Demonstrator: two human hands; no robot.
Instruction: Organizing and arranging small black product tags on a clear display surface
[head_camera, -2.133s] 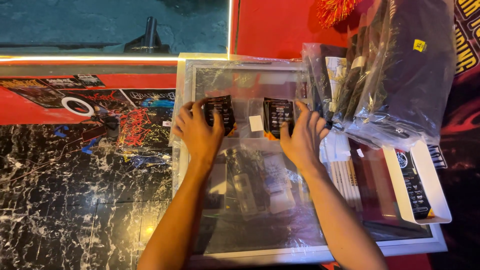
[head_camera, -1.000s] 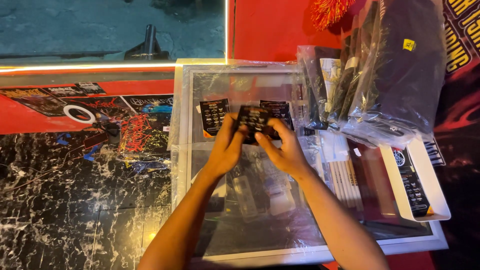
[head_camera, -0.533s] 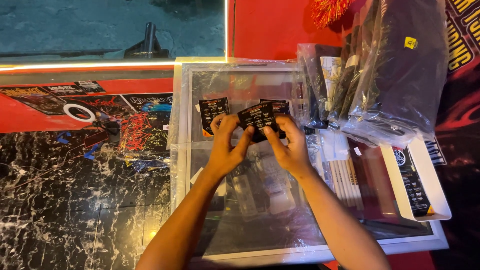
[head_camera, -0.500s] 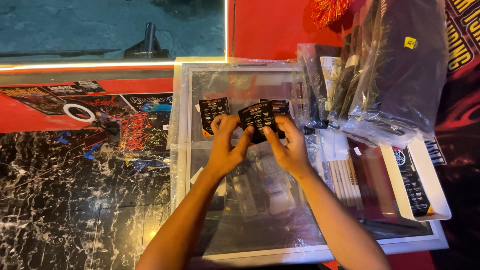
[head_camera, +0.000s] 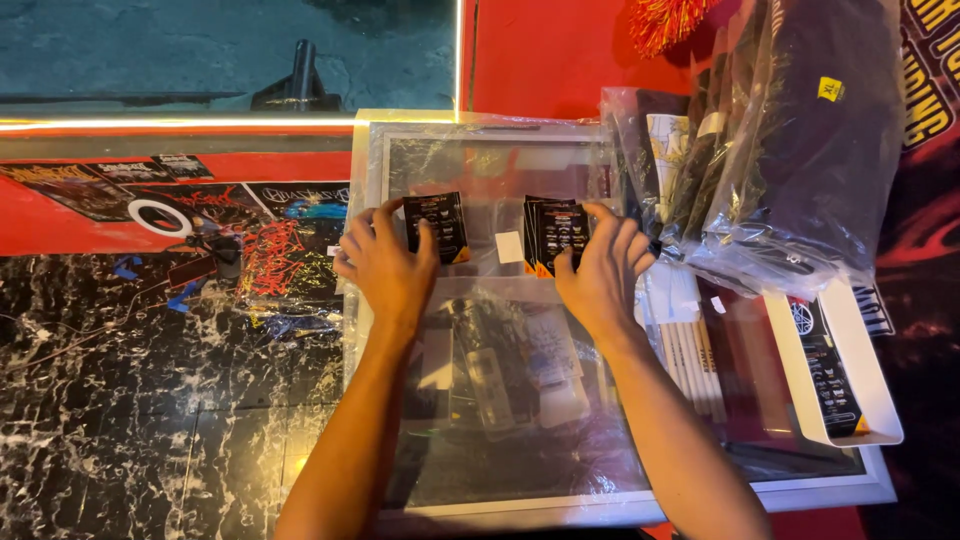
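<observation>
Both hands are down on the big white-framed panel wrapped in crinkly clear plastic (head_camera: 480, 150), which lies flat on the black-and-white marbled table (head_camera: 150, 400); left hand (head_camera: 385, 265) has its fingers curled around the lower edge of a small black printed card (head_camera: 436, 226), thumb on the right side, so it's gripping it flat against the plastic; right hand (head_camera: 600, 270) is closed around a fanned stack of small black cards with orange corners (head_camera: 556, 234), pinched between thumb and fingers, probably so the stack stays squared up and doesn't slide on that slick wrap; the two sit well apart, with a little white label between them. Under the wrists there's a see-through plastic pouch (head_camera: 510, 365) with pale shapes inside, hard to make out. Off to the right, a heap of dark garments in glossy plastic bags (head_camera: 800, 150) leans over a white cardboard tray (head_camera: 850, 370) holding a long black card.
</observation>
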